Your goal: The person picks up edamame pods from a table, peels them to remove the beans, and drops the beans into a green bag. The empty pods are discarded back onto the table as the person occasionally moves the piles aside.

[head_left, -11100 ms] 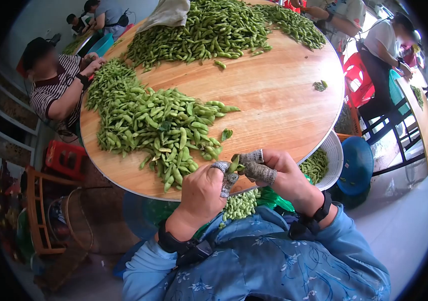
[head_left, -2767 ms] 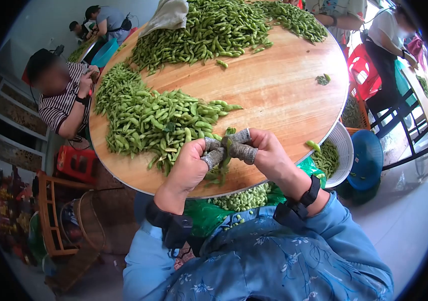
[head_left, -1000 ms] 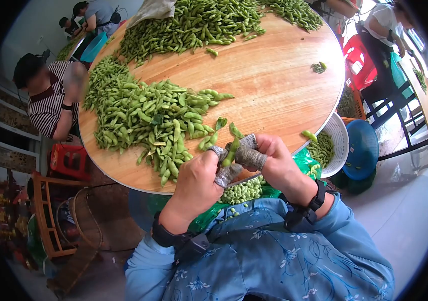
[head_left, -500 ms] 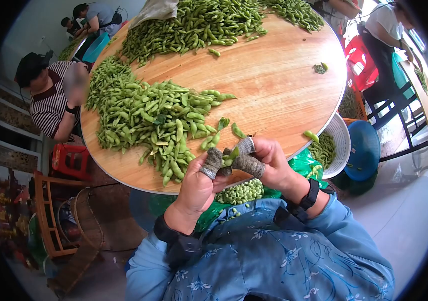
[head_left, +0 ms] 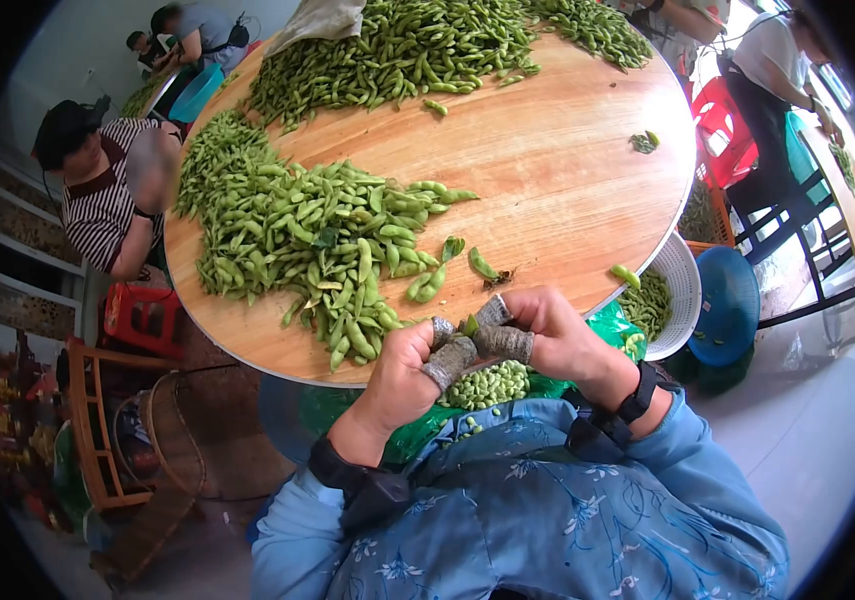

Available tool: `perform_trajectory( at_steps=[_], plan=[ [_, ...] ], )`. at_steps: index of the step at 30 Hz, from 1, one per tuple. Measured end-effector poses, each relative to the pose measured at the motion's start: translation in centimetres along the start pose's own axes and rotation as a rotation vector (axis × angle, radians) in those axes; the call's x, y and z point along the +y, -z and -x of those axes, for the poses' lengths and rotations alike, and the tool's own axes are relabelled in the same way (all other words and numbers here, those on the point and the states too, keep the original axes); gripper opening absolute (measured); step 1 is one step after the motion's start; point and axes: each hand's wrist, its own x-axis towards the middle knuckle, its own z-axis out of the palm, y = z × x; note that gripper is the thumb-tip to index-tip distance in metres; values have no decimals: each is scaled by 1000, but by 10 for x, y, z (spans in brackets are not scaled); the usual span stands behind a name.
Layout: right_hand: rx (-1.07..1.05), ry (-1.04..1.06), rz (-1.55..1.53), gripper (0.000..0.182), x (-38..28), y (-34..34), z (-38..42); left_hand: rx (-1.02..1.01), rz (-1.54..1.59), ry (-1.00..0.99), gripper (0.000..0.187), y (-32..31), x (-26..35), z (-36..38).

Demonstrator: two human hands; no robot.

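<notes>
Hands (head_left: 402, 380) pinching green pod (head_left: 469, 325), coarse knitted finger covers (head_left: 503, 343)

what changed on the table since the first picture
A loose pod and brown scrap now lie near the leaf, another pod at the right edge of the table. Left hand and right hand still pinch a green pod together. Far heap and cloth look unmoved.

- Pale wall (head_left: 57, 75) beyond the round wooden counter (head_left: 547, 180), at its far left.
- White-framed panels (head_left: 27, 215) left of the counter.
- Red plastic stool (head_left: 119, 320) just beside the counter's near left, a wooden chair (head_left: 85, 425) nearer still.
- Right of the counter: a red chair (head_left: 737, 160), a dark-framed chair (head_left: 805, 205), a second wooden table (head_left: 852, 235).
- Pale, smooth floor (head_left: 797, 400) right of the counter.
- Bright light beyond the counter's far right, with glare on that edge.
</notes>
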Motion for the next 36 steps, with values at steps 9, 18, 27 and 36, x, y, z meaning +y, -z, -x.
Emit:
perform_trajectory(
  at_steps=[9,18,27,36],
  plan=[
    [38,185,540,13,-8,5,24,-53,-183,93,21,-6,-12,9],
    [353,-223,1362,17,-72,93,120,269,-1124,-285,20,6,15,-7],
    [304,-9,355,22,-28,40,54,233,-1400,-261,11,25,6,-46],
    [106,-136,-240,21,10,16,-18,214,-867,-138,10,9,12,-22]
  ],
)
